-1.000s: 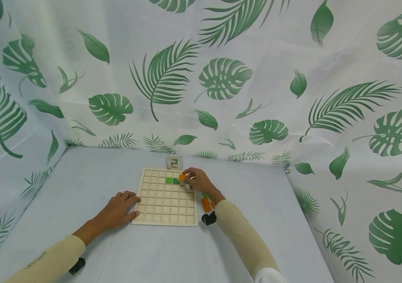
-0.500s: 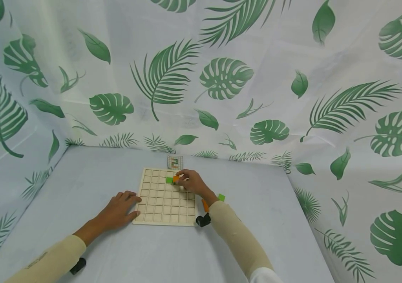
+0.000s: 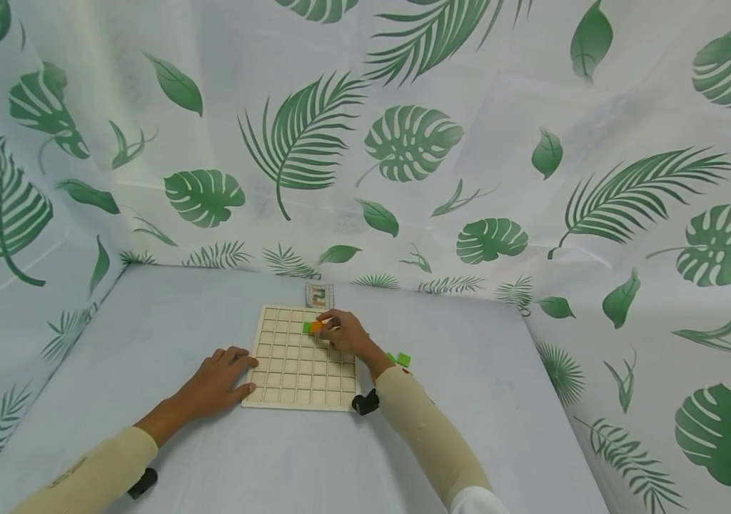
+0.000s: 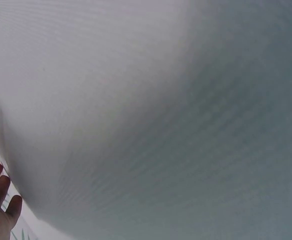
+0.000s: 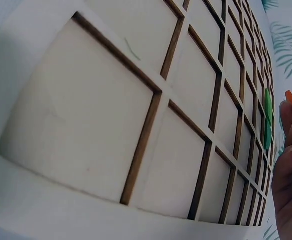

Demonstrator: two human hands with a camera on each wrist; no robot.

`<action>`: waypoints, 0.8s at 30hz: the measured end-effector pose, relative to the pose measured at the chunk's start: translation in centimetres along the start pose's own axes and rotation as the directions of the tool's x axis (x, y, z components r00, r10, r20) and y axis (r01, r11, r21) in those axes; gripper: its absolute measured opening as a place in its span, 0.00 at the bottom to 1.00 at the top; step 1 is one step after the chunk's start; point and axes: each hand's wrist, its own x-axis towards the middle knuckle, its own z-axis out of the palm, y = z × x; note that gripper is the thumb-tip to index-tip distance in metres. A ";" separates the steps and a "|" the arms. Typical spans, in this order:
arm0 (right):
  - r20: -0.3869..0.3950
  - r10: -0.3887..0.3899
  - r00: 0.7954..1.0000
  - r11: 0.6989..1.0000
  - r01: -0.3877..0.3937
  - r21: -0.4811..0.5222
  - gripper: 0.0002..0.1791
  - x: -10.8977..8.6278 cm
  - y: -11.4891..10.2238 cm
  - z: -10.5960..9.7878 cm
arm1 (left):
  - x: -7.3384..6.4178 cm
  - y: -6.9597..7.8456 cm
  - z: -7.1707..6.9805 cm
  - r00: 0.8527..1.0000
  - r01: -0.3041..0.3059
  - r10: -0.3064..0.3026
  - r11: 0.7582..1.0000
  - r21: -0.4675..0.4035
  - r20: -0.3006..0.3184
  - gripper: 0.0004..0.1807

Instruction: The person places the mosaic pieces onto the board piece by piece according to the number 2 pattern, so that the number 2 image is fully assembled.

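A pale wooden grid board [image 3: 275, 378] lies on the white table. My left hand [image 3: 216, 382] rests at its left edge with fingers spread, touching the rim. Near the far side, my right hand [image 3: 348, 334] pinches an orange tile [image 3: 315, 326] between thumb and fingertips, just right of a light green tile [image 3: 306, 328] set in the grid. In the right wrist view, the orange tile [image 5: 289, 96] is held apart from the board, near the light green tile [image 5: 268, 107] and a dark green tile [image 5: 267, 136]. The head view hides the dark green tile.
A small patterned card [image 3: 319, 295] lies beyond the board's far edge. To the right of the board, loose green tiles [image 3: 403, 360] lie partly behind my right forearm. A leaf-printed white curtain [image 3: 340, 143] stands behind the table.
My right hand has moved slightly left with the orange tile, from right of the dark green tile to in front of it. The left hand stays at the board's edge.
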 end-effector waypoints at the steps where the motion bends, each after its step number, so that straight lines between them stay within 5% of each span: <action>1: -0.003 0.001 1.000 1.000 -0.001 0.001 0.16 0.0 0.0 0.1 | 0.0 0.0 0.0 1.000 0.001 -0.001 1.000 0.001 -0.001 0.23; 24: -0.009 0.009 1.000 1.000 -0.009 -0.019 0.16 0.6 -0.7 1.5 | 0.0 0.1 0.1 1.000 0.012 -0.012 1.000 -0.003 0.000 0.23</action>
